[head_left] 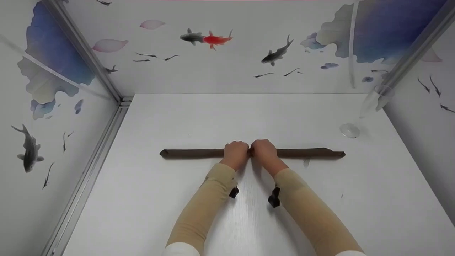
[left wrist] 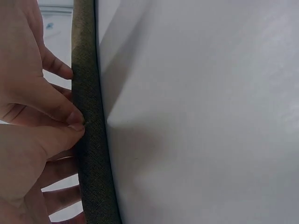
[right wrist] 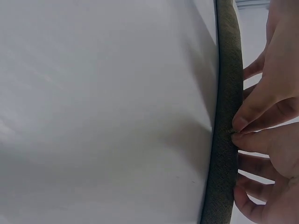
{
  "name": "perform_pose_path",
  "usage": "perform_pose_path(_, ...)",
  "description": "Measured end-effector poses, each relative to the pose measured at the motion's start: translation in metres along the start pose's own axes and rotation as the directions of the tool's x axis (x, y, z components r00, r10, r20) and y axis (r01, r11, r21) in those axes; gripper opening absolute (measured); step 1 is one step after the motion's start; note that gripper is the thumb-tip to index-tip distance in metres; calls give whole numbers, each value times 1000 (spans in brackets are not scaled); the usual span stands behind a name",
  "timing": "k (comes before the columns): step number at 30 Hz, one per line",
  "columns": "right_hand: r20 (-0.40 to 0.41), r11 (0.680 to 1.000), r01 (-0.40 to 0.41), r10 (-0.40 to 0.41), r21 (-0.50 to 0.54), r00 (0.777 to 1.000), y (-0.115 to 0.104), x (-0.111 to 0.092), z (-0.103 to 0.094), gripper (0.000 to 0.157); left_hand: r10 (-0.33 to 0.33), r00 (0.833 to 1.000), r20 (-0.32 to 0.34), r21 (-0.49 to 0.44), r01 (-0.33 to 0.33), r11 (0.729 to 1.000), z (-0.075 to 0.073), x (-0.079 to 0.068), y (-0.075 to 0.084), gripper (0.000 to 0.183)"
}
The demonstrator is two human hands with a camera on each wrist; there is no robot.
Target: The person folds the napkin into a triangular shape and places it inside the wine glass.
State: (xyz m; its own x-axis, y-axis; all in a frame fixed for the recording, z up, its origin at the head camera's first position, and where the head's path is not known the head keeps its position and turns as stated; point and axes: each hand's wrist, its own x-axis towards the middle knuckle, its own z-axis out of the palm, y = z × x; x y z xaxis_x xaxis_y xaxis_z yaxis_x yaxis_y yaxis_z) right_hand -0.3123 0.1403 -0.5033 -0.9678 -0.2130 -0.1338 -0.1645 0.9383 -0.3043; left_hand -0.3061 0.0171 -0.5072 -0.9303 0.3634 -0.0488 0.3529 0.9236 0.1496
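Note:
A long brown cloth [head_left: 199, 153] is rolled into a narrow strip across the white table, its woven texture visible in the wrist views. My left hand [head_left: 236, 154] and right hand [head_left: 264, 153] pinch its middle side by side. Left of centre, the left hand [left wrist: 28, 163] has its thumb on the near face and its fingers behind the roll. The right hand [right wrist: 275, 163] grips it likewise, thumb beside the other thumb. A small bit of cloth shows between the thumbs. Both ends of the roll lie free, with folded tips.
A clear stemmed glass [head_left: 350, 130] stands at the back right of the table [head_left: 249, 117], near the side wall. Printed panels with fish surround the table at the back and both sides. A metal rail [head_left: 89, 177] runs along the left edge.

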Motion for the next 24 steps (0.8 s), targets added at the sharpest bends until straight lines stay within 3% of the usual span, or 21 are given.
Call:
perform_pose_path(11,-5,998,59,-59,-1,998,1,1,1,4,10,999,-33,-48,-12,999,2,4,-2,14)
perform_pose_path(18,-45,992,75,-80,-98,996,2,-2,-1,22,28,995,-93,-54,-33,998,3,2,-3,16)
perform_pose_path(24,-59,990,70,-77,-120,995,1,-6,-2,10,34,989,-141,-49,-42,998,1,0,-3,15)
